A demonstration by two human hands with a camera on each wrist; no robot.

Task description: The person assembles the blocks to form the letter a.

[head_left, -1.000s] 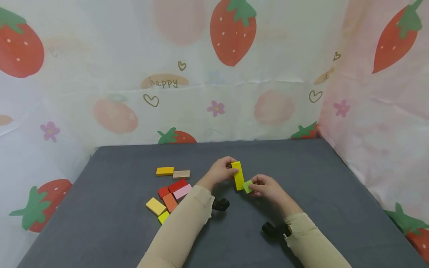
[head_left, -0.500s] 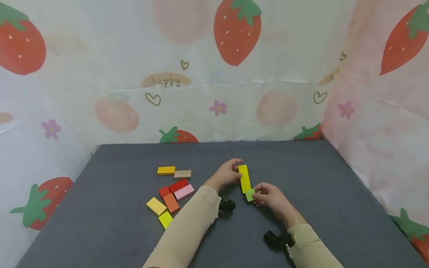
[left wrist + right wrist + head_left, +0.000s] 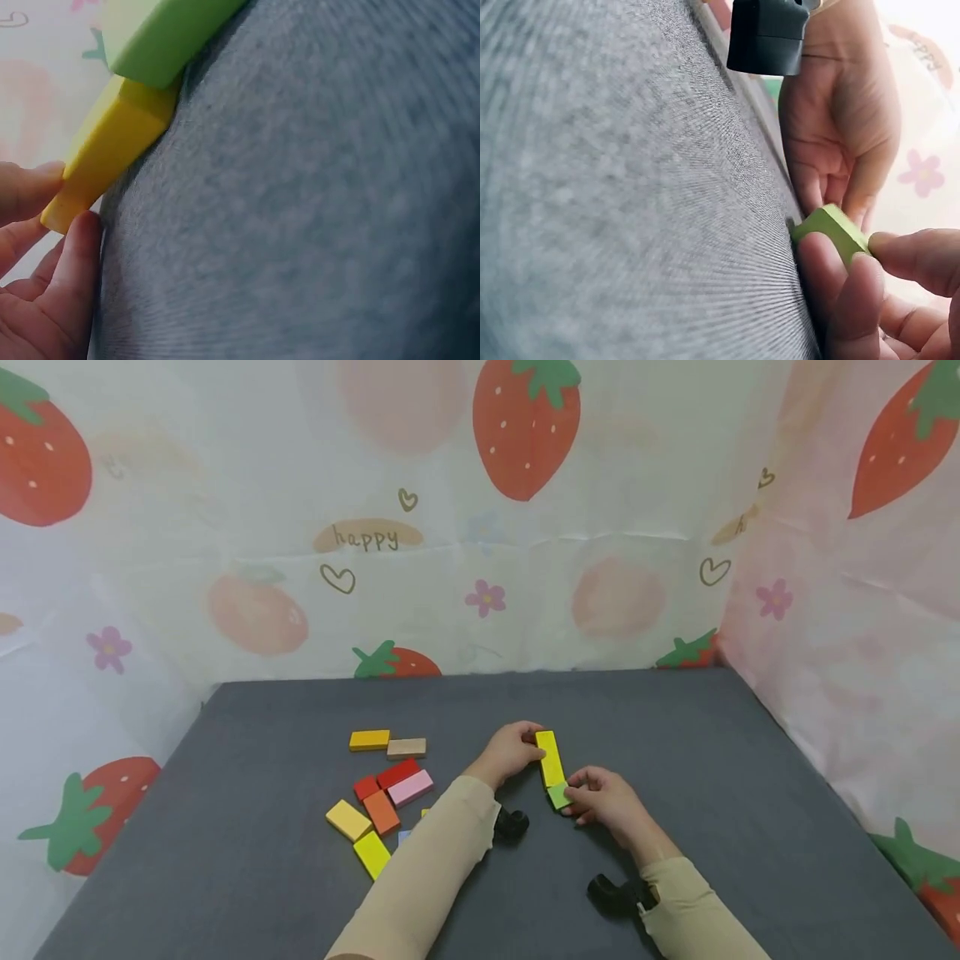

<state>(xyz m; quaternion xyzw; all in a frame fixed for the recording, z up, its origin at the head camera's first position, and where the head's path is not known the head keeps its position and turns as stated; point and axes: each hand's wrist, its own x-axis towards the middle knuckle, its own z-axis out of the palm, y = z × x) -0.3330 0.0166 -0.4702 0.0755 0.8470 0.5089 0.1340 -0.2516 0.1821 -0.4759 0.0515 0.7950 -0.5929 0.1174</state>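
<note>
Right of the table's middle, my left hand (image 3: pixel 512 753) pinches the far end of a long yellow block (image 3: pixel 550 760) between thumb and fingers. A short light green block (image 3: pixel 557 797) meets the yellow block's near end, roughly in line with it. My right hand (image 3: pixel 611 802) holds that green piece from the right by thumb and fingertips. In the left wrist view the yellow block (image 3: pixel 116 139) and green block (image 3: pixel 165 41) touch end to end, low on the grey cloth. The right wrist view shows the green block (image 3: pixel 832 225) pinched, with the left hand (image 3: pixel 840 112) behind it.
Left of the left forearm lie a red block (image 3: pixel 397 771), pink block (image 3: pixel 410 787), orange block (image 3: pixel 382 812), pale yellow block (image 3: pixel 348 820) and bright yellow block (image 3: pixel 372 854). Farther back are an amber block (image 3: pixel 370 740) and tan block (image 3: pixel 407 748). The sleeve partly covers a blue block (image 3: pixel 403 836).
Both hands have shifted right and slightly nearer with their blocks. The green block went from a tilted position at the yellow block's near right corner to lining up with its near end.
</note>
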